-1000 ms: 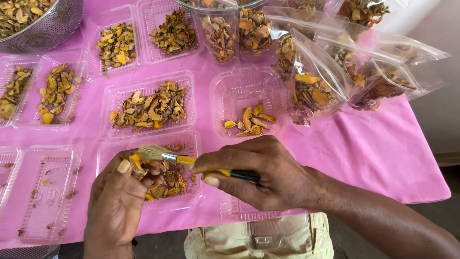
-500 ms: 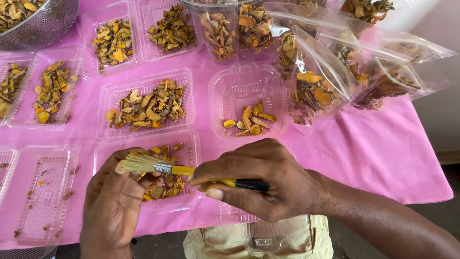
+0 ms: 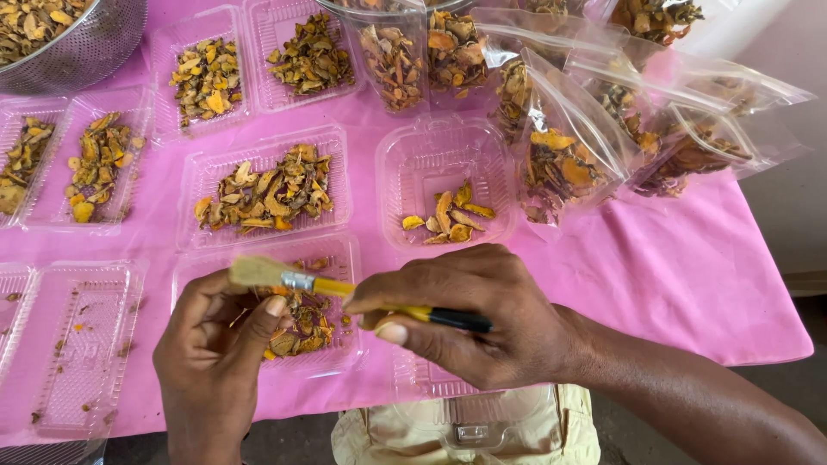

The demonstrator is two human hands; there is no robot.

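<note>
Two hands here, both over the same clear plastic tray (image 3: 345, 258) at the near edge of the table. The right hand (image 3: 482, 314) is pinching a small paintbrush (image 3: 345, 288), thumb and fingers closed round its yellow-and-black handle, with the black end poking out past the thumb. The brush lies nearly level, pointing left, and its pale bristles sit right above the left hand (image 3: 215, 353). That hand is cupped with the fingers curled in and the thumb up by the metal ferrule; looks like it has a small piece tucked in the palm, but honestly I can't tell for sure, it's hidden by the fingers.

The tray under them holds a small heap of dried orange-brown slices (image 3: 301, 323). Just behind it is a fuller tray (image 3: 263, 189) of the same stuff, and to the right of that a mostly bare one (image 3: 444, 185) with only a few yellow chips. On the left there's a near-empty tray (image 3: 77, 344) with just crumbs in it. Farther back: more filled trays, a metal bowl (image 3: 77, 43) at the top left corner, and several clear zip bags (image 3: 594, 146) of slices at the top right. Everything sits on a pink tablecloth (image 3: 680, 275).
</note>
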